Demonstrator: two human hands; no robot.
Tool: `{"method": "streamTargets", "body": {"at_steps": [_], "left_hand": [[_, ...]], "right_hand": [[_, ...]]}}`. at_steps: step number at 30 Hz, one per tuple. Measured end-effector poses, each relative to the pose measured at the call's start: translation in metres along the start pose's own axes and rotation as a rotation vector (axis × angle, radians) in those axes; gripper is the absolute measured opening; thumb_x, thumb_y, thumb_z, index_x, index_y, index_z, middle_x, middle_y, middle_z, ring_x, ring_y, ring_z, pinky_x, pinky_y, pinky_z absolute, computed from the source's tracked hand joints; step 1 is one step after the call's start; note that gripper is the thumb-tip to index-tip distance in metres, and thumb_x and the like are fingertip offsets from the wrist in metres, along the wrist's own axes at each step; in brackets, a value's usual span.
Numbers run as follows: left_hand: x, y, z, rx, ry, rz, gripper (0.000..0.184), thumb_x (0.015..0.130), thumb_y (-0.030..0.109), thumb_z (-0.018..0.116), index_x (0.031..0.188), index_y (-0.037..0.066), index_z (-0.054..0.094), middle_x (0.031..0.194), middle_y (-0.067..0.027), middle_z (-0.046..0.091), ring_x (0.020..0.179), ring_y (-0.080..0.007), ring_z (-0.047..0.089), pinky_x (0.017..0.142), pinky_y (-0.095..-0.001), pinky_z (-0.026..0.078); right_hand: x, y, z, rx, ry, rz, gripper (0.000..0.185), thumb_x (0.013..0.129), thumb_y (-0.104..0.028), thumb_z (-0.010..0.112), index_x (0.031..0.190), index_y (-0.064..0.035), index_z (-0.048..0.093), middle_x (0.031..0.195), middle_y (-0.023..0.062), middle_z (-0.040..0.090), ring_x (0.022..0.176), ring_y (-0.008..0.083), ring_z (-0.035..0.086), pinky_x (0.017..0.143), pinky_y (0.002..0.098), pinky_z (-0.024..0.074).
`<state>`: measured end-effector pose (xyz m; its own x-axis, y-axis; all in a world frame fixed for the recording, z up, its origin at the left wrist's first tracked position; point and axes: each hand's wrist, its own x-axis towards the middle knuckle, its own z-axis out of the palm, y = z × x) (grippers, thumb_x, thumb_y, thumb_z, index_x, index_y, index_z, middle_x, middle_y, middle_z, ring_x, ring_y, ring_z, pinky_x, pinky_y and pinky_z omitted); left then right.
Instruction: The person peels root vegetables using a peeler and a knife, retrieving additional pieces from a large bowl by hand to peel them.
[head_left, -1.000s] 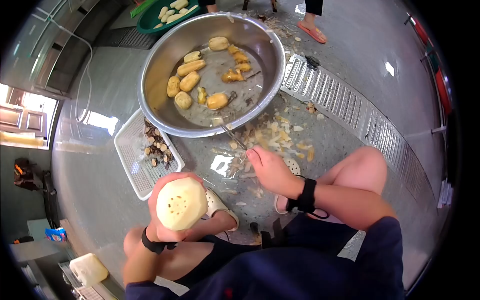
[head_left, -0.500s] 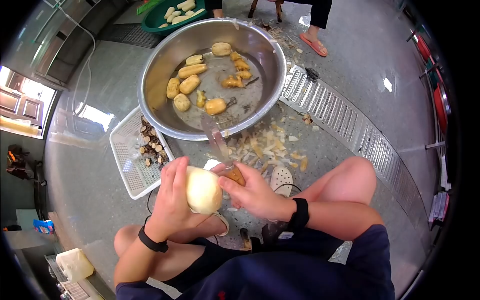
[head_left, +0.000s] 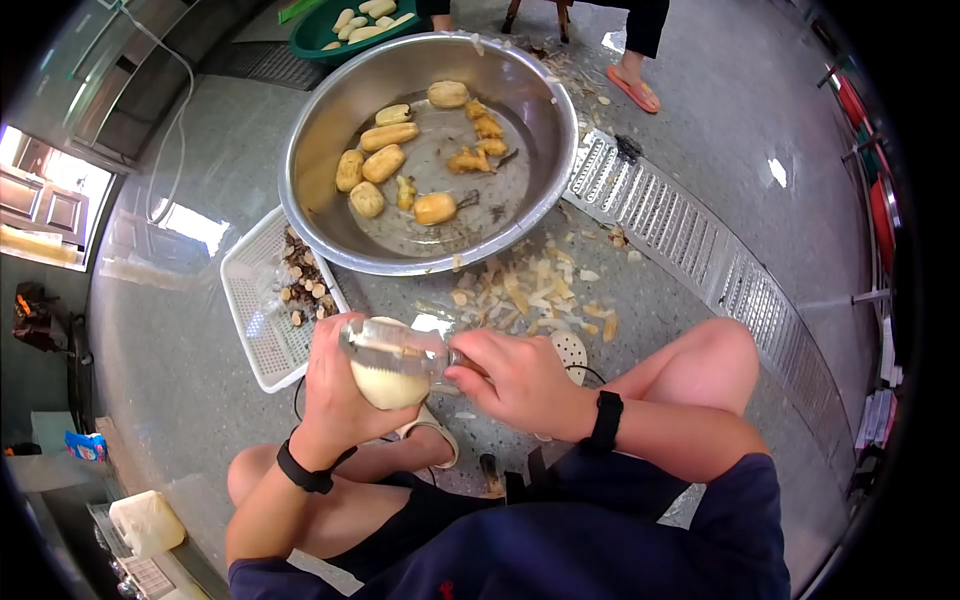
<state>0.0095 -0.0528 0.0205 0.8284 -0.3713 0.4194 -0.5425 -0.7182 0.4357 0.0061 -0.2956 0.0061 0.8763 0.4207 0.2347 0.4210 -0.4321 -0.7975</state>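
Note:
A pale, peeled root piece (head_left: 388, 388) is in my left hand (head_left: 335, 385), whose fingers wrap round its left side and underside. My right hand (head_left: 525, 380) is closed round the handle of a wide-bladed peeling knife (head_left: 398, 345). The blade lies across the upper part of the root, slightly blurred. Beyond both hands stands a large metal basin (head_left: 430, 266) holding several yellowish-brown unpeeled roots (head_left: 383, 163) and some knobbly ginger-like pieces (head_left: 470, 160) in its bottom. Pale peelings (head_left: 530, 290) lie scattered on the floor between the basin and my right hand.
Left of the basin, a white basket (head_left: 243, 325) holds dark scraps and cut ends. A green basin (head_left: 310, 48) with pale roots stands behind. A metal drain grate (head_left: 690, 220) curves off rightward. Another person's sandalled foot (head_left: 634, 88) is at the back.
The root has turned from its cut end facing up to its side. My right hand has come in from the right, and the knife blade has swung from pointing at the basin to lying across the root.

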Motion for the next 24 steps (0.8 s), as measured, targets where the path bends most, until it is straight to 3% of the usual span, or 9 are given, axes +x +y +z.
{"method": "streamTargets", "body": {"at_steps": [4,8,10,13,15,16,19,23,24], "left_hand": [[-0.006,0.001,0.009,0.084,0.005,-0.030,0.089,0.054,0.021,0.091,0.127,-0.005,0.048,0.109,-0.0214,0.056,0.095,-0.0406,0.056,0.082,-0.0481,0.050],[-0.013,0.002,0.024,0.150,-0.039,-0.033,0.090,0.054,0.022,0.091,0.128,-0.005,0.048,0.110,-0.0212,0.056,0.095,-0.0400,0.057,0.082,-0.0478,0.051],[-0.017,0.006,0.024,0.124,-0.005,-0.093,0.091,0.054,0.023,0.092,0.129,-0.004,0.048,0.111,-0.0204,0.057,0.097,-0.0388,0.058,0.083,-0.0466,0.051],[-0.014,0.004,0.011,0.032,0.064,-0.190,0.094,0.055,0.024,0.093,0.134,-0.001,0.048,0.113,-0.0191,0.058,0.100,-0.0365,0.061,0.086,-0.0445,0.053],[-0.016,-0.005,0.008,-0.028,0.093,-0.298,0.097,0.055,0.024,0.093,0.137,0.001,0.047,0.115,-0.0183,0.060,0.103,-0.0350,0.063,0.089,-0.0431,0.053],[-0.013,-0.008,0.004,-0.094,0.018,-0.357,0.096,0.057,0.022,0.092,0.139,0.001,0.046,0.118,-0.0157,0.063,0.106,-0.0292,0.066,0.092,-0.0410,0.054],[-0.005,-0.006,0.007,-0.642,-0.119,-0.655,0.092,0.061,0.020,0.091,0.139,0.001,0.046,0.119,-0.0132,0.066,0.107,-0.0237,0.066,0.093,-0.0386,0.053],[-0.002,-0.001,0.003,-0.608,-0.314,-0.584,0.086,0.064,0.019,0.089,0.138,0.000,0.049,0.120,-0.0111,0.067,0.108,-0.0198,0.066,0.095,-0.0343,0.052],[-0.005,-0.003,0.005,-0.558,-0.277,-0.525,0.085,0.064,0.018,0.088,0.138,0.001,0.050,0.119,-0.0092,0.068,0.106,-0.0188,0.067,0.095,-0.0338,0.052]], "right_hand": [[-0.009,0.008,0.016,0.114,-0.026,0.212,0.026,0.103,-0.032,0.058,0.104,-0.0054,0.060,0.083,0.0161,0.067,0.074,0.0407,0.066,0.062,0.0496,0.0499],[-0.024,0.010,0.028,0.246,-0.087,0.431,0.034,0.107,-0.033,0.051,0.102,-0.0006,0.060,0.087,0.0241,0.067,0.080,0.0479,0.064,0.069,0.0542,0.0493],[-0.035,0.029,0.050,0.240,-0.026,0.455,0.037,0.108,-0.033,0.048,0.102,0.0015,0.060,0.087,0.0276,0.067,0.082,0.0501,0.064,0.071,0.0552,0.0492],[-0.056,0.072,0.066,0.252,-0.059,0.697,0.042,0.108,-0.034,0.046,0.101,0.0048,0.060,0.085,0.0311,0.066,0.083,0.0524,0.063,0.073,0.0557,0.0489],[-0.047,0.071,0.064,0.245,-0.017,0.595,0.037,0.108,-0.033,0.049,0.104,0.0021,0.060,0.081,0.0276,0.065,0.079,0.0497,0.064,0.069,0.0529,0.0502],[-0.029,0.061,0.044,0.265,-0.035,0.564,0.035,0.107,-0.032,0.050,0.105,0.0012,0.060,0.080,0.0260,0.066,0.078,0.0484,0.065,0.068,0.0520,0.0506],[-0.004,0.032,0.008,0.258,-0.044,0.367,0.028,0.104,-0.030,0.056,0.105,-0.0025,0.059,0.080,0.0201,0.066,0.074,0.0434,0.066,0.063,0.0494,0.0511],[0.000,0.018,-0.001,0.082,0.037,-0.067,0.025,0.100,-0.031,0.062,0.100,-0.0068,0.057,0.080,0.0126,0.067,0.071,0.0361,0.067,0.058,0.0463,0.0510],[-0.001,0.016,-0.001,0.047,0.014,-0.093,0.025,0.100,-0.032,0.063,0.099,-0.0077,0.057,0.080,0.0117,0.067,0.070,0.0348,0.068,0.057,0.0454,0.0509]]}}
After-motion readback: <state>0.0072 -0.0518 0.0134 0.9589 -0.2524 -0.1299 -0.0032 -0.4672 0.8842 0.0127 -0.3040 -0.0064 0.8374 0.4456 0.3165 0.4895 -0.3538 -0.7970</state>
